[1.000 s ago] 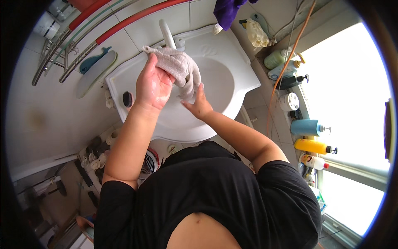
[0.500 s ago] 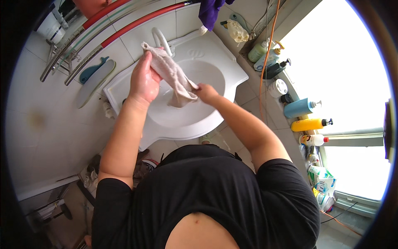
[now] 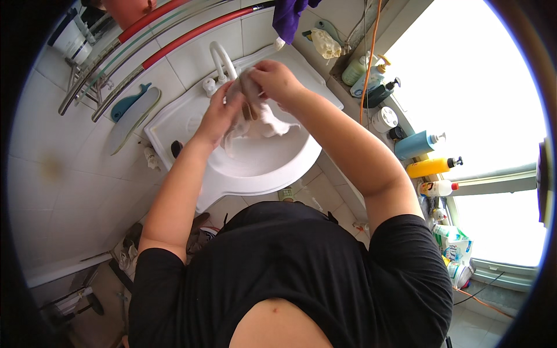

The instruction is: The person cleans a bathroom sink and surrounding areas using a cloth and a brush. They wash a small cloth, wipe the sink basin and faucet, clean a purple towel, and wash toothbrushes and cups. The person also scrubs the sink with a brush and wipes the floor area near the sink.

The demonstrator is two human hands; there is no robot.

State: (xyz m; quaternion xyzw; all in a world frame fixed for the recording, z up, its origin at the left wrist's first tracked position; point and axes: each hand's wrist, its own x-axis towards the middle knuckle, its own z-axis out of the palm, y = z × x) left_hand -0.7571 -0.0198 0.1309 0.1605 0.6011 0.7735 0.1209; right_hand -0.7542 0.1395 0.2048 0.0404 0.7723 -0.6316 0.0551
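Observation:
Over the white washbasin point(image 3: 255, 180) I hold a wet-looking pale pinkish cloth point(image 3: 271, 122) with both hands. My left hand point(image 3: 217, 120) is closed on its left side, somewhat blurred by motion. Higher up and to the right, my right hand point(image 3: 279, 84) grips the upper part of the cloth between bent fingers. That bunched upper part looks greyish and smeared. Loose folds hang down into the bowl. The white curved faucet point(image 3: 221, 58) rises just behind my hands, with a white knob point(image 3: 209, 86) to its left.
Several pump bottles, including a blue bottle point(image 3: 416, 145) and a yellow bottle point(image 3: 429, 167), line the windowsill at right. Red-and-chrome rails point(image 3: 191, 43) cross the upper left. A purple cloth point(image 3: 287, 20) hangs above the basin. An orange cord point(image 3: 369, 64) runs down beside the bottles.
My right hand has moved up and left, close to my left hand. The cloth, stretched lengthwise before, is now bunched between both hands, with folds hanging.

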